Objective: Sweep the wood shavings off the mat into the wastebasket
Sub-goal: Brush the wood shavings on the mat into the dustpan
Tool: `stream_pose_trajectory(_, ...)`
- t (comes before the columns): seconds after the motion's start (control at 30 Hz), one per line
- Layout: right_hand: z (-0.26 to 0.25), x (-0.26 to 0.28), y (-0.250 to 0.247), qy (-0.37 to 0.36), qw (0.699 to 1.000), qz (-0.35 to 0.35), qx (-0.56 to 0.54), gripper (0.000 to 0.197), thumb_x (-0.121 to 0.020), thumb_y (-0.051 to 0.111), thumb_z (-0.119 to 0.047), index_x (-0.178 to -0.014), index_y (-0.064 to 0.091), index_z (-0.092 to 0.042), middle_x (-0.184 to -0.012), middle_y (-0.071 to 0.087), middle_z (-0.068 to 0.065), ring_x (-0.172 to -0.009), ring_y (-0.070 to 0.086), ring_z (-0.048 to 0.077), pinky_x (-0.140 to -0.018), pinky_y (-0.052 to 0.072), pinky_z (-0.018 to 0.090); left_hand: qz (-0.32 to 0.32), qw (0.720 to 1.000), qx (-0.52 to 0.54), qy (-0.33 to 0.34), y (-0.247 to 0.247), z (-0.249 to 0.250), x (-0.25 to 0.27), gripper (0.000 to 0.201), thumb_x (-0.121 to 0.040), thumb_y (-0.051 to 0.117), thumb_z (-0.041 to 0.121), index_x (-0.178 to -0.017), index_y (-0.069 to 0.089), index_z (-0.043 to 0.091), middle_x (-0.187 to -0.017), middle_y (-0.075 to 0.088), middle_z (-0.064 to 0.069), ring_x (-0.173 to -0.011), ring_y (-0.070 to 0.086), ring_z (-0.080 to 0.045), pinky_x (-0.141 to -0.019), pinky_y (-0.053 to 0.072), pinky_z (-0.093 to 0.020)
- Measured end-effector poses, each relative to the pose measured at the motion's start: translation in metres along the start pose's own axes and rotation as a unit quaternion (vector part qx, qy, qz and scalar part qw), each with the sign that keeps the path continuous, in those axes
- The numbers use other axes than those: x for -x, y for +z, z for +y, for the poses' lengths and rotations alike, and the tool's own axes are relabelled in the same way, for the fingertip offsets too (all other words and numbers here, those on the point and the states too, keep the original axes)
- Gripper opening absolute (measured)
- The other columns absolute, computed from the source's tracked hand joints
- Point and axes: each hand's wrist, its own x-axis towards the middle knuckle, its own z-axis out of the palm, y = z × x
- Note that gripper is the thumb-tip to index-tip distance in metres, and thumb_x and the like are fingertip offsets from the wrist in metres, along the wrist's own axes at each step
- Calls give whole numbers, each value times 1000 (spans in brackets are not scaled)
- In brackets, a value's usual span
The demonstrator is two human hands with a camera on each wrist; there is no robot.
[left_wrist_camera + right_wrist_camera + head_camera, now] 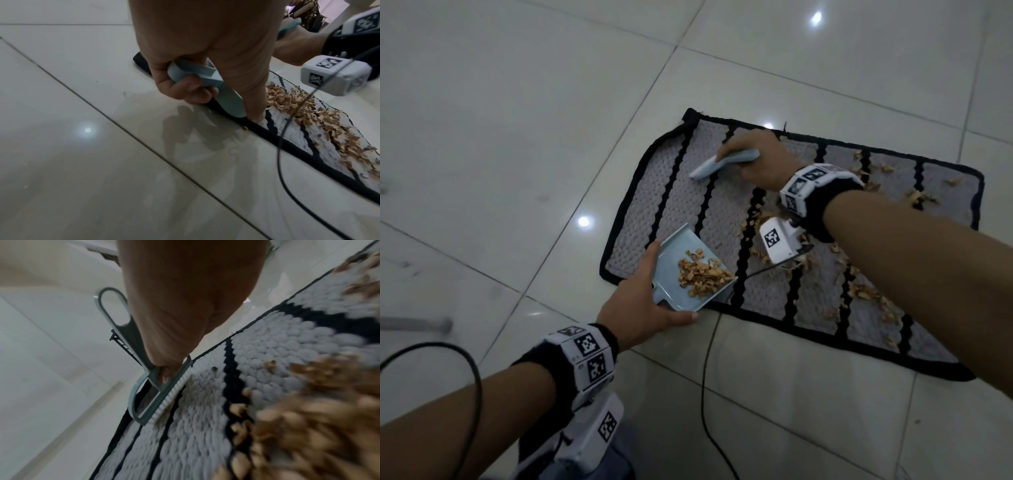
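Note:
A grey mat [681,202] with black stripes and a black border lies on the tiled floor. Tan wood shavings [866,291] are strewn over its middle and right part. My left hand [640,308] grips the handle of a pale blue dustpan [681,253] at the mat's near left edge; a heap of shavings [705,274] lies in the pan. In the left wrist view my fingers [185,87] curl round the dustpan handle [193,73]. My right hand [753,161] holds a pale blue brush [722,162] near the mat's far edge, bristles [174,394] down on the mat [277,340]. No wastebasket is in view.
Glossy pale floor tiles [517,137] surround the mat. A black cable [705,377] runs from my right wrist across the floor toward me, and another cable [472,377] loops by my left forearm. A grey bar [414,323] lies at the left edge.

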Motion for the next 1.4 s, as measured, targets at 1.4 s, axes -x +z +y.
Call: stream_pose_trajectory(1.4, 17, 153, -9, 145, 982, 123, -11, 14, -98, 44, -9, -85, 48, -14, -65, 45, -1, -52, 36, 7, -48, 24, 28, -57, 996, -73, 17, 39, 32, -13, 131, -54, 91, 53, -155, 11, 29, -145, 46, 10, -124, 49, -11, -103, 45, -31)
